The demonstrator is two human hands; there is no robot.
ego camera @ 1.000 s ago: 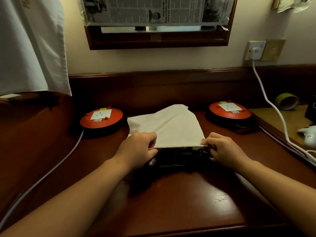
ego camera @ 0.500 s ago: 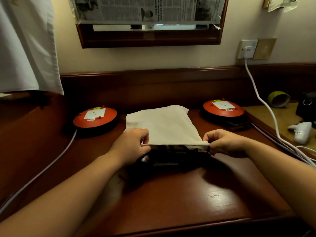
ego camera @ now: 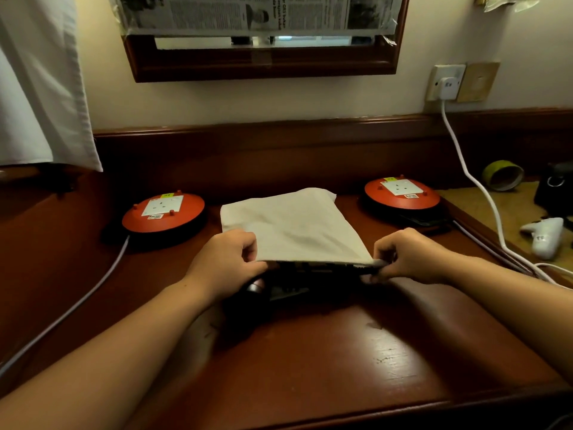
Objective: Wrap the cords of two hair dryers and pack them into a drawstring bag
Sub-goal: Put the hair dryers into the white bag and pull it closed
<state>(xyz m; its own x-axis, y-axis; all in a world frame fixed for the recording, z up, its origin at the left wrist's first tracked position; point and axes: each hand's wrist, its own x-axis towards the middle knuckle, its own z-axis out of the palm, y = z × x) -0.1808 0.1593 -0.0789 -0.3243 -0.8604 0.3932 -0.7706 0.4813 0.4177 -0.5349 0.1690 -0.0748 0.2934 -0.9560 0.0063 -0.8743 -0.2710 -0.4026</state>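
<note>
A cream drawstring bag (ego camera: pixel 291 226) lies on the dark wooden desk (ego camera: pixel 310 352), its mouth facing me. My left hand (ego camera: pixel 228 259) pinches the left corner of the bag's upper edge. My right hand (ego camera: pixel 409 256) pinches the right corner. Together they hold the upper layer raised. In the shadowed opening beneath the cloth sits a black hair dryer (ego camera: pixel 279 283), mostly hidden, with its barrel end showing near my left hand. I cannot tell whether a second dryer is inside.
Two red round socket reels stand beside the bag, one left (ego camera: pixel 163 211) and one right (ego camera: pixel 402 192). A white cable (ego camera: pixel 474 181) runs from the wall plug (ego camera: pixel 446 83) down the right side. A white controller (ego camera: pixel 544 235) and a tape roll (ego camera: pixel 502 175) lie far right.
The view has shifted slightly. Both hands kept their hold on the bag's mouth; the right hand has drawn the edge a little outward, stretching the opening wider.
</note>
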